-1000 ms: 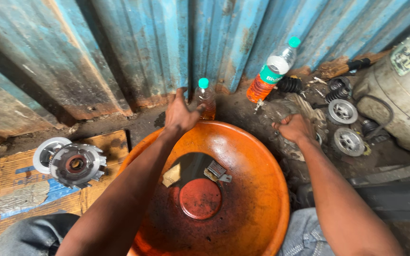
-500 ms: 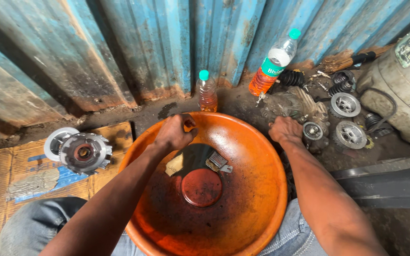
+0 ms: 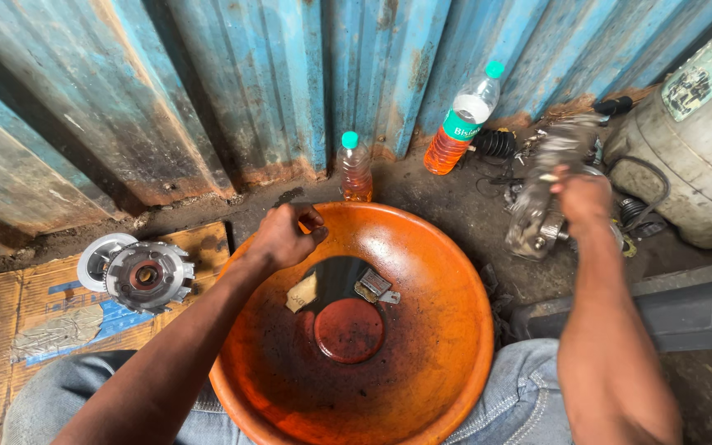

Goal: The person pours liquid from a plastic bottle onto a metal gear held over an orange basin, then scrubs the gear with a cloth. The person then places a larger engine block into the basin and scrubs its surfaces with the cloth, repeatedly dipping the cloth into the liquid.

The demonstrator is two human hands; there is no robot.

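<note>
left hand (image 3: 283, 236) gripping orange basin (image 3: 447, 288) rim, right hand (image 3: 583, 198) holding metal part (image 3: 541, 194)

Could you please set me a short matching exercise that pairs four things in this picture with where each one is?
Things:
1. left hand
2. right hand
3. clutch part
4. small bottle

Places:
A. standing by the blue wall
B. on the orange basin's far rim
C. lying on cardboard
D. holding a grey metal part beside the basin

Pairs: 1-B, 2-D, 3-C, 4-A
</note>
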